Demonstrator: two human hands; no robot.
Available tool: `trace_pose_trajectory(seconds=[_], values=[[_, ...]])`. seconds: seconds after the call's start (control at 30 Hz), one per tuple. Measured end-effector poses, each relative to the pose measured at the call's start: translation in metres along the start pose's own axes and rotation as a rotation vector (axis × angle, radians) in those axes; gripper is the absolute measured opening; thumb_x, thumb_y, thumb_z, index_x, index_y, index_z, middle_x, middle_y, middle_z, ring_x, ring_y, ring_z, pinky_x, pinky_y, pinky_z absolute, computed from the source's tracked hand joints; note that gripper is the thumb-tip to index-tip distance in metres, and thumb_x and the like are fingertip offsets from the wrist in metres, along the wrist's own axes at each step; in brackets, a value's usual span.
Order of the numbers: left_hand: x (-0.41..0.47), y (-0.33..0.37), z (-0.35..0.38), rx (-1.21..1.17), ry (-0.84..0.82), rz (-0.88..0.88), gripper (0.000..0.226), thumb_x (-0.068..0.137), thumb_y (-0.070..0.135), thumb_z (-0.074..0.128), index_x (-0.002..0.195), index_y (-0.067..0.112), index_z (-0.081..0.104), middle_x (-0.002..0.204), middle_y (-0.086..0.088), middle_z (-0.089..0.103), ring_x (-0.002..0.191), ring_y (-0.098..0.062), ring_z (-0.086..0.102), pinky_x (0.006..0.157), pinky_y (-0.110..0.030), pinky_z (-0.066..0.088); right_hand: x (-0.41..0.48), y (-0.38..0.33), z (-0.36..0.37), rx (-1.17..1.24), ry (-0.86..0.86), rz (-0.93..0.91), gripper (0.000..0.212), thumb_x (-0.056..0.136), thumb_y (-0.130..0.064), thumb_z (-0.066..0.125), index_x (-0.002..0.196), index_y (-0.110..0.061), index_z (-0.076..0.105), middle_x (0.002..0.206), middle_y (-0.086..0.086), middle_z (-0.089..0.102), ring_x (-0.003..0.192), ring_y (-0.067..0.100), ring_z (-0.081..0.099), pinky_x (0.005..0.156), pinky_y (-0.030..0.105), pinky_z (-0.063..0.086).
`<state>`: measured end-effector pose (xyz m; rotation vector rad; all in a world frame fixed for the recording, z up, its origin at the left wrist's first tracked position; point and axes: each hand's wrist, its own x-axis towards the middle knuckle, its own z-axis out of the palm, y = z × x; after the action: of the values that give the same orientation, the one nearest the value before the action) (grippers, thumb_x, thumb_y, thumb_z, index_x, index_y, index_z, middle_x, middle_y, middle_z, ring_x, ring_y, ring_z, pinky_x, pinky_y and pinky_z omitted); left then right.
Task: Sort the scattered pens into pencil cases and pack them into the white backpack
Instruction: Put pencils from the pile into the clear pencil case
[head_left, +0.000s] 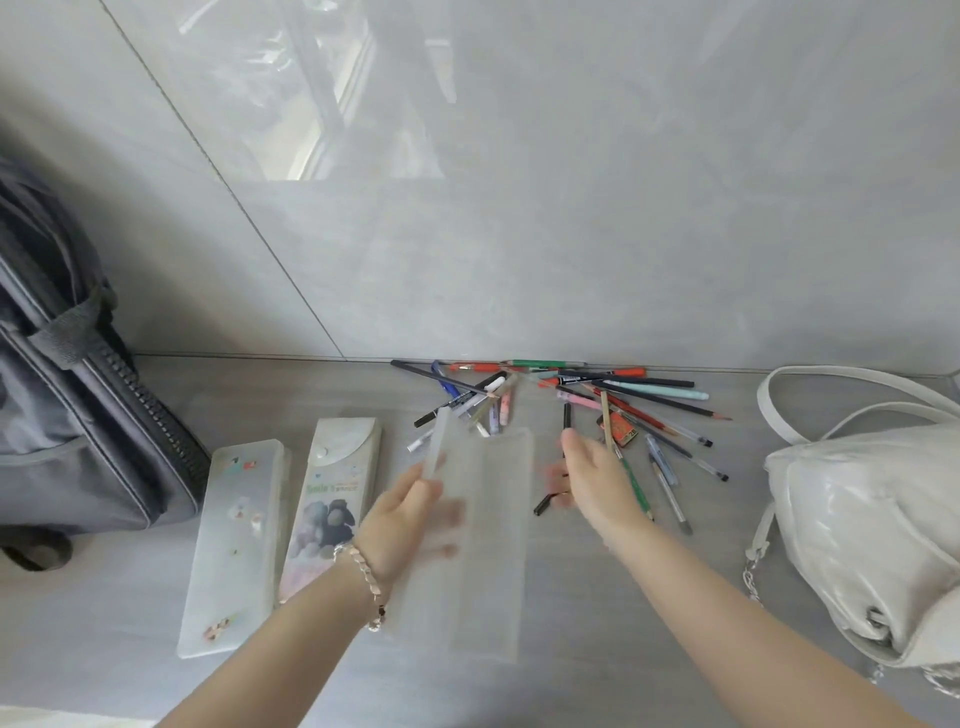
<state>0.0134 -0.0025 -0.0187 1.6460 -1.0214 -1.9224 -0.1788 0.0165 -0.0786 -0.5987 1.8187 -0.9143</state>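
Observation:
A translucent plain pencil case (488, 540) lies in the middle of the grey table, its flap raised. My left hand (405, 519), wearing a bracelet, grips that flap and the case's left edge. My right hand (587, 483) hovers just right of the case above a black pen (550, 501); its blurred fingers are spread and hold nothing. Several scattered pens and pencils (597, 400) lie in a heap by the wall. The white backpack (872, 530) sits at the right edge.
Two more pencil cases lie to the left: one with small stickers (234, 551), one with a bear picture (332, 493). A dark grey backpack (67, 415) stands at the far left. A tiled wall (519, 208) rises right behind the pens.

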Motion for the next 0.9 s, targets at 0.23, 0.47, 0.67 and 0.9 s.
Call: trace_pose_trajectory(seconds=[0.23,0.47,0.67,0.9], values=[[0.018,0.0,-0.018,0.195,0.259,0.035,0.056,0.072,0.037,0.06,0.126,0.027,0.052,0.078,-0.004,0.059,0.077,-0.023,0.055,0.085,-0.045,0.052,0.043,-0.007,0.011,-0.886,0.142,0.048,0.054,0.09,-0.016,0.054,0.133,0.002,0.027,0.111,0.016,0.063,0.099,0.031,0.062,0.072,0.032,0.049],[0.015,0.003,-0.015,0.195,0.263,0.052,0.051,0.076,0.038,0.067,0.125,0.032,0.05,0.094,-0.004,0.065,0.093,-0.026,0.06,0.099,-0.047,0.045,0.036,-0.002,0.016,-0.654,-0.032,-0.042,0.03,0.091,-0.013,0.051,0.118,-0.006,0.043,0.087,0.007,0.057,0.077,0.022,0.056,0.061,0.031,0.045],[0.008,-0.001,0.004,0.242,0.2,0.068,0.049,0.062,0.048,0.067,0.106,0.044,0.048,0.086,0.001,0.064,0.066,-0.01,0.054,0.067,-0.027,0.043,-0.023,-0.039,0.01,-0.196,-0.273,-0.219,0.009,0.091,-0.016,0.054,0.092,-0.01,0.06,0.063,-0.004,0.056,0.05,0.002,0.055,0.06,0.024,0.049],[0.003,0.01,0.018,0.307,0.179,0.212,0.029,0.08,0.039,0.064,0.085,0.058,0.042,0.08,0.009,0.069,0.08,-0.009,0.065,0.076,-0.024,0.049,-0.059,-0.04,0.014,-0.372,-0.097,-0.538,0.022,0.092,-0.028,0.052,0.107,-0.015,0.06,0.083,0.0,0.057,0.073,0.01,0.057,0.061,0.021,0.049]])
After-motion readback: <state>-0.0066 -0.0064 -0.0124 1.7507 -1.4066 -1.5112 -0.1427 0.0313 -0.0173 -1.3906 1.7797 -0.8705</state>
